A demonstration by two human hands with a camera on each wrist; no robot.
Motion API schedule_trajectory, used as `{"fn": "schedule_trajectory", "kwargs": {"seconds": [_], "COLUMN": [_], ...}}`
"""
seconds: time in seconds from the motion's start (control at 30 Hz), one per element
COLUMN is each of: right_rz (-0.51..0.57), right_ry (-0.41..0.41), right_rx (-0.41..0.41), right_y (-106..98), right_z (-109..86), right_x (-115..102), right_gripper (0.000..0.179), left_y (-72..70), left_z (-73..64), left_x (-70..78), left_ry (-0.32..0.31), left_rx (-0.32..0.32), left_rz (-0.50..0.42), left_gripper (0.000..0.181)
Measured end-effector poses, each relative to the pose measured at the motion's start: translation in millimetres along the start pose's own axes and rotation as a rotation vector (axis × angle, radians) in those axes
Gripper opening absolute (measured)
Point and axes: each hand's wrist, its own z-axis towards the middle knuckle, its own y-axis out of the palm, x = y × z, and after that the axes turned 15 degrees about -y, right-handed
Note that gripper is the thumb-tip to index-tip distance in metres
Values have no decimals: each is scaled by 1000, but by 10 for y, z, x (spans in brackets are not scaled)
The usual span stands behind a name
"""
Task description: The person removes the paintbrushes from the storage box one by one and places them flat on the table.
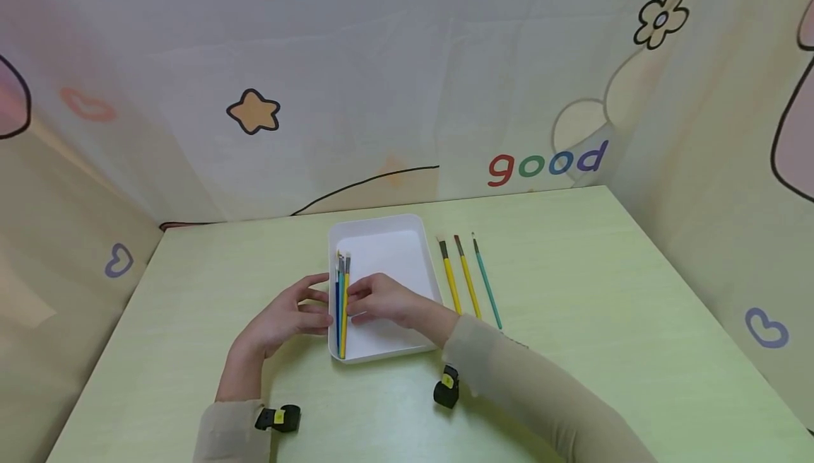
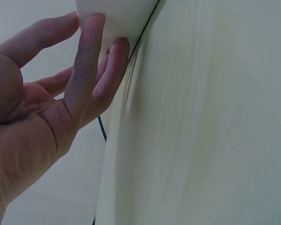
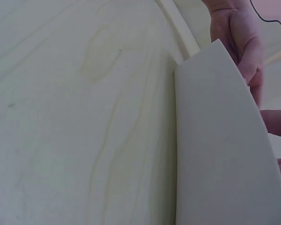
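A white tray [image 1: 399, 251] lies on the table, with several slim paintbrushes along its left wall. A yellow paintbrush [image 1: 344, 332] is the rightmost of them, beside a light blue paintbrush [image 1: 340, 307] and a dark blue paintbrush [image 1: 338, 321]. My right hand [image 1: 388, 299] is inside the tray, its fingertips touching the yellow paintbrush's side; the right wrist view mostly shows the tray's outer wall [image 3: 220, 140]. From outside, my left hand [image 1: 282, 318] touches the left wall with spread fingers, also seen in the left wrist view against the tray's corner [image 2: 117, 21].
Right of the tray lie three more paintbrushes: a thick yellow one [image 1: 451, 279], a thinner yellow one [image 1: 469, 279] and a green one [image 1: 487, 283]. The right forearm passes just in front of them. A patterned curtain [image 1: 356, 95] stands behind the table [image 1: 572, 265].
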Motion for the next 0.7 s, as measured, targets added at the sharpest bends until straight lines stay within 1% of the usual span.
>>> {"fn": "schedule_trajectory", "kwargs": {"seconds": [0.2,0.27,0.33,0.47,0.7], "right_rz": [-248,-291,-291,-252,-227], "right_ry": [-67,-76,-74,-59,-69], "right_rx": [38,52,62,72,105], "right_y": [58,86,112,150,183], "right_z": [3,8,17,41,77], "right_x": [-17,-21,-21,-16,-1], "right_gripper": [43,44,47,50,46], "left_y": [-8,-10,-12,-16,-29], "left_z": [-16,-20,-20,-16,2], "left_x": [26,32,31,18,-3], "left_ry": [11,16,20,25,35], "left_rx": [-14,-19,-23,-31,-33], "left_rz": [3,2,1,-4,-6], "left_gripper": [79,79,80,80,80]}}
